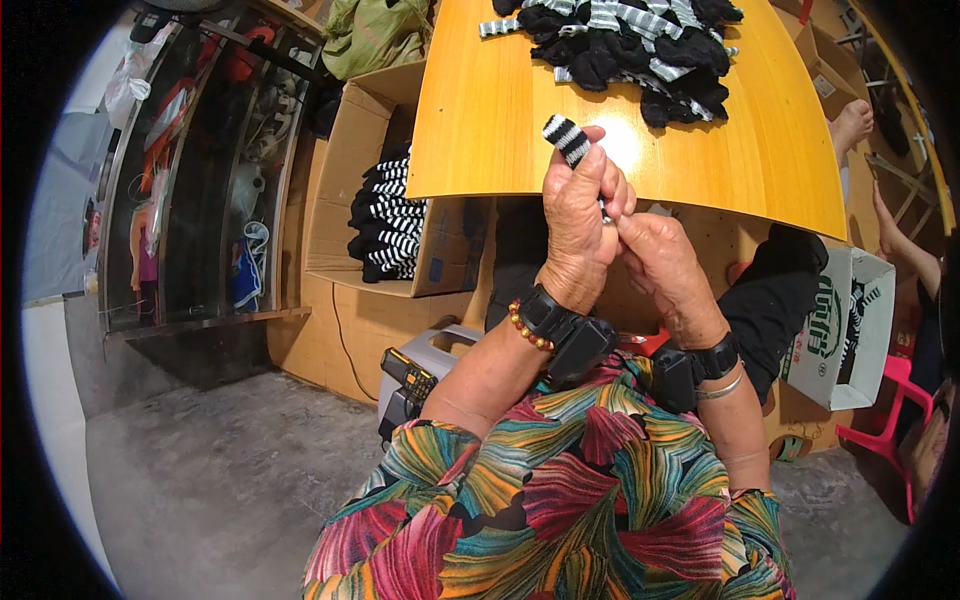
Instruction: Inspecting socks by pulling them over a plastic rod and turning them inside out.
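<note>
My left hand is closed round a black-and-white striped knit piece, whose end sticks up past the thumb. Against its palm side, my right hand has thumb and fingers pinched together where a small bit of the same knit shows. Most of the piece is hidden inside the hands. Both hands are above the near edge of a yellow wooden table. A heap of black and grey-white striped knit pieces lies at the table's far side.
Left of the table, a cardboard box holds striped knit pieces. Beyond it stands a dark shelf rack. A white carton with knit pieces and a pink stool are at the right. Another person's bare foot shows beside the table.
</note>
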Demonstrator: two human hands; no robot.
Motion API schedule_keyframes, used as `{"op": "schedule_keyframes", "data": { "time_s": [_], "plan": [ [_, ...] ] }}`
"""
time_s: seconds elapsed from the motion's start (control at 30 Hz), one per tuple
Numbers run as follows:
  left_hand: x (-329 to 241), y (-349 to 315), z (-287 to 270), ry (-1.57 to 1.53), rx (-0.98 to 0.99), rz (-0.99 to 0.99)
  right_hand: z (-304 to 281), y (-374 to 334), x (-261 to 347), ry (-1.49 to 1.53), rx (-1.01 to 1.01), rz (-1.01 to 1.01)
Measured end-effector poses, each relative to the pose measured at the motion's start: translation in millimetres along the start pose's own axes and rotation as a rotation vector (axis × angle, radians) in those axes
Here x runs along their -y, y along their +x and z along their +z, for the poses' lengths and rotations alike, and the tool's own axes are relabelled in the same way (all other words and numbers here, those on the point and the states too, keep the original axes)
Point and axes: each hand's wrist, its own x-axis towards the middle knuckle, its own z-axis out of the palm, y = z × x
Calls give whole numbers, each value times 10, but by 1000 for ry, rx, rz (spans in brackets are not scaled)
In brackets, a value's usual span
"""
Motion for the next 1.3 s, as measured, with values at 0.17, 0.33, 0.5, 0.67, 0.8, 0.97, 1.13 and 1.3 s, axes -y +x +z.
{"op": "schedule_keyframes", "data": {
  "time_s": [0.17,0.33,0.5,0.67,0.8,0.97,1.13,1.3],
  "plan": [
    [-181,-3,-26,6,-18,-12,19,35,-29,-291,-9,-212],
    [-377,77,-61,-5,16,76,37,-81,87,-497,78,-162],
    [-483,156,-173,-36,-62,140,-10,-151,-21,-611,60,-316],
    [-427,90,-89,-22,-7,149,110,-157,-55,-523,-3,-361],
    [-291,-74,58,92,-5,176,192,-175,-63,-380,-45,-281],
    [-205,-162,-13,82,-4,134,175,-114,-82,-253,-3,-190],
    [-362,44,-241,-76,13,-107,86,100,-92,-476,-4,-408],
    [-567,210,-378,-146,-4,65,-12,35,-127,-541,79,-311]
  ]
}}
